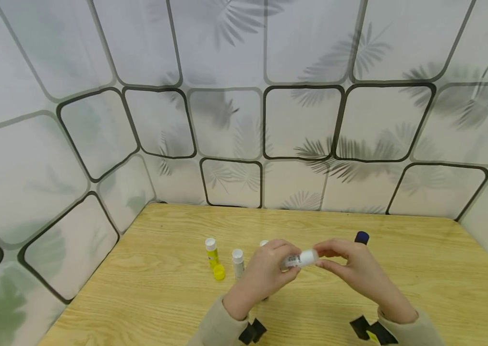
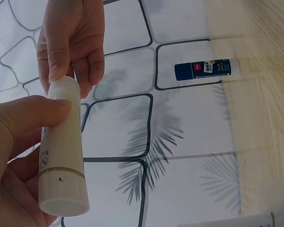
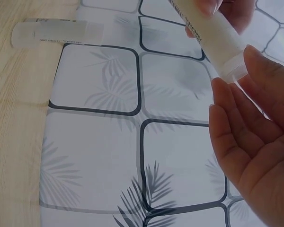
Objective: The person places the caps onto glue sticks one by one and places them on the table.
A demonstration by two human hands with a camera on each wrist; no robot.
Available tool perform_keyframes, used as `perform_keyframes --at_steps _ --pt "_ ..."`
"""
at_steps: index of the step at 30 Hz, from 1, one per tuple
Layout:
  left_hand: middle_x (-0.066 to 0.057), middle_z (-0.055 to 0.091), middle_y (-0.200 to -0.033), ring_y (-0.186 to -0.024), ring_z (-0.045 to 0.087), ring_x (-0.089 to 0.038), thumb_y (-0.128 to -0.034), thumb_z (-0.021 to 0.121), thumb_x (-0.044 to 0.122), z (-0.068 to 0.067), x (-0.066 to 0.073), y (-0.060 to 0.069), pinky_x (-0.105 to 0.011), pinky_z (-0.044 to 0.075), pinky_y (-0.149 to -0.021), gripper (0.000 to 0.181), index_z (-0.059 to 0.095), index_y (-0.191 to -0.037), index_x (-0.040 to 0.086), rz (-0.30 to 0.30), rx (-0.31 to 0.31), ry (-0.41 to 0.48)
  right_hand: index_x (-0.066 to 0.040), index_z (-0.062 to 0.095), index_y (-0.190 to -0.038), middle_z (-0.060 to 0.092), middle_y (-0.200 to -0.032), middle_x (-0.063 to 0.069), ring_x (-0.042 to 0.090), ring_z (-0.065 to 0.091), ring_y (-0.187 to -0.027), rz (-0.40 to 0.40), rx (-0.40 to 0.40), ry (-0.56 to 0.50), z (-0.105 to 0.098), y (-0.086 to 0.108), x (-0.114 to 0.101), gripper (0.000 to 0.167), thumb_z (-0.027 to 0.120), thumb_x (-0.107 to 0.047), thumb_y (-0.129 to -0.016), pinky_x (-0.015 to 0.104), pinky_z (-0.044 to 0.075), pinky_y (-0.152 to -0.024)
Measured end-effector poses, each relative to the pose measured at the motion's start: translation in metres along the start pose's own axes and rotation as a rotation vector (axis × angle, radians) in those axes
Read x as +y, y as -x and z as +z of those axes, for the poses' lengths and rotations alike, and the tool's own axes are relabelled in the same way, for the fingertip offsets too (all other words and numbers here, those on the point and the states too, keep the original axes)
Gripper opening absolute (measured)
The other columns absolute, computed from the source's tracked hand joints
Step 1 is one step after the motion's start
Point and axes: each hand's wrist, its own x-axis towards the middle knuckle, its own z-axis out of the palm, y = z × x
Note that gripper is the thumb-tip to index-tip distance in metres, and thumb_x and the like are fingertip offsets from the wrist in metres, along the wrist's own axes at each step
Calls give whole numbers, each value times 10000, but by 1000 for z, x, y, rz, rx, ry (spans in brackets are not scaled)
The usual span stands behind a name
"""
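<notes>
Well to the left of the held tube (image 1: 298,260), an upright yellow tube (image 1: 212,254) with a white top is seen on the wooden table (image 1: 162,298). On the same side but nearer to the held tube, a yellow cap (image 1: 219,273) is seen on its own. Closer still, a small white tube (image 1: 238,263) is seen upright. Just left of the held tube and farther back, another white top (image 1: 263,243) is mostly hidden by the left hand (image 1: 270,269). The held tube itself, white and lifted above the table, is gripped round its body by the left hand's thumb and fingers. Its right end is pinched by the thumb and fingertips of the right hand (image 1: 354,264). To the right of the held tube and beyond it, an upright dark blue tube (image 2: 203,70) is partly covered by the right hand in the head view.
</notes>
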Motion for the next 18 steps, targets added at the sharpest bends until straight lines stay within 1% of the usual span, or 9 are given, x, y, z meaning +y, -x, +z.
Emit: perform_keyframes --at_steps 5,12,18 --pt "-17 612 -930 -808 544 -67 -736 716 123 0 0 0 -89 409 -694 225 644 -938 57 2 10 -4 -73 649 -956 635 -908 6 103 594 -797 4 2 -13 1 0 1 251 684 9 -722 276 504 -639" --pt "-18 608 -934 -815 541 -63 -736 716 116 1 0 0 -92 409 -700 225 642 -940 54 -3 3 7 -76 642 -960 630 -910 5 87 589 -791 8 -7 -21 2 1 2 248 681 5 -729 236 496 -642" --pt "-23 601 -936 -788 533 -52 -748 700 104 1 -1 1 -88 409 -675 223 631 -950 39 -29 -8 70 -65 638 -966 626 -913 6 79 583 -788 5 -2 -26 3 0 2 249 673 19 -735 246 497 -641"
